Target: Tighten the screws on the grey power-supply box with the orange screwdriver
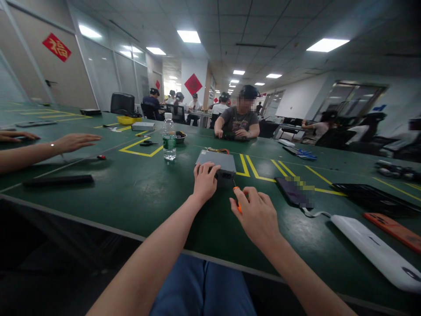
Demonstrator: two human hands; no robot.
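A grey metal computer power supply (221,161) lies on the green table in front of me, with a socket on its near side and a few coloured wires behind it. My left hand (205,181) grips its near left corner, fingers over the top edge. In my right hand (258,215) is a screwdriver (238,202) with an orange handle, held between thumb and fingers. Its thin shaft points at the near right corner of the power supply; whether the tip touches a screw is too small to tell.
A water bottle (169,138) stands left of the power supply, beside a small bowl (180,138). To the right lie a phone (291,192), a white power bank (371,245) and an orange phone (393,228). Another person's hand (77,142) reaches in from the left. A person (238,118) sits opposite.
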